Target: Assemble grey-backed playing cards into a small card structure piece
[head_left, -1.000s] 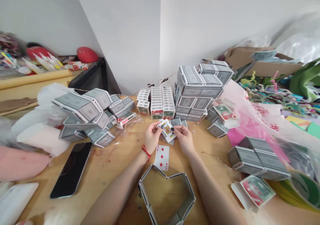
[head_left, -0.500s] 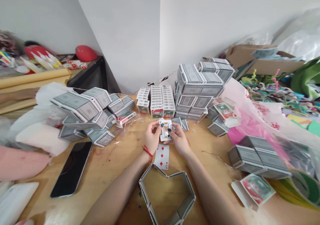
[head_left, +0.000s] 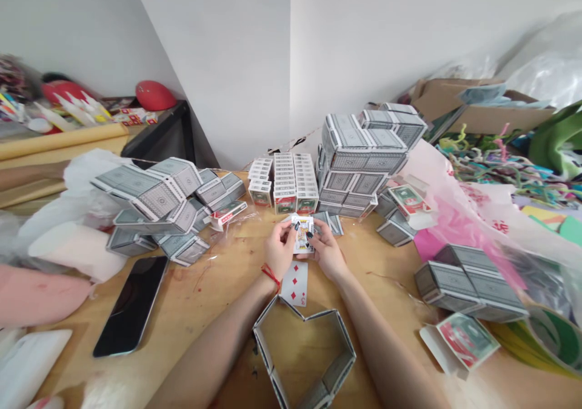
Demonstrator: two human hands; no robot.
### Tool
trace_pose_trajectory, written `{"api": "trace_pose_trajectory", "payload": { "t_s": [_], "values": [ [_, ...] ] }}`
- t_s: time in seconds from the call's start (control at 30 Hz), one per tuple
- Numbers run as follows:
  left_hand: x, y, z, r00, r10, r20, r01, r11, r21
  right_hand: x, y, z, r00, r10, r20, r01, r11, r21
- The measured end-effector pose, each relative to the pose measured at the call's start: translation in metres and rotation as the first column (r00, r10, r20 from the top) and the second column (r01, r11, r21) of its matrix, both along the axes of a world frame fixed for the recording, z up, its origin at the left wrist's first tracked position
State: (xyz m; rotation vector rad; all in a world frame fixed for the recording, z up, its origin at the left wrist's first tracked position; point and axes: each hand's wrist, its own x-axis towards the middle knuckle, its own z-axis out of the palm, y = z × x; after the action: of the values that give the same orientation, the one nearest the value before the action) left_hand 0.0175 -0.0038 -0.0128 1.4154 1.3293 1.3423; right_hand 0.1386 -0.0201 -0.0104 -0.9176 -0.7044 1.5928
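Note:
My left hand (head_left: pixel 279 250), with a red string at the wrist, and my right hand (head_left: pixel 328 254) meet over the middle of the wooden table. Both pinch a small stack of playing cards (head_left: pixel 302 233) whose top card is a face card. A three of diamonds (head_left: pixel 294 283) lies face up on the table just below the hands. In front of it stands a heart-shaped frame made of folded cards (head_left: pixel 304 354), between my forearms.
Bundles of grey-backed card packs are piled at left (head_left: pixel 154 206), at centre back (head_left: pixel 364 154) and at right (head_left: pixel 473 288). A row of small decks (head_left: pixel 286 185) stands by the wall. A black phone (head_left: pixel 131 306) lies at left. An open card box (head_left: pixel 459 342) sits at right.
My hands have drawn closer together and squared the fanned cards into a neat stack held upright. The camera view has shifted slightly.

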Motion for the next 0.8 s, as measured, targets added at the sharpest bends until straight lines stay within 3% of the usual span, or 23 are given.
{"api": "trace_pose_trajectory", "payload": {
  "t_s": [0.8],
  "values": [
    [0.0010, -0.0009, -0.0025, 1.000, -0.017, -0.002, 0.017, 1.000, 0.010, 0.0009, -0.0016, 0.0057, 1.000, -0.005, 0.000, 0.005, 1.000, -0.011]
  ]
}}
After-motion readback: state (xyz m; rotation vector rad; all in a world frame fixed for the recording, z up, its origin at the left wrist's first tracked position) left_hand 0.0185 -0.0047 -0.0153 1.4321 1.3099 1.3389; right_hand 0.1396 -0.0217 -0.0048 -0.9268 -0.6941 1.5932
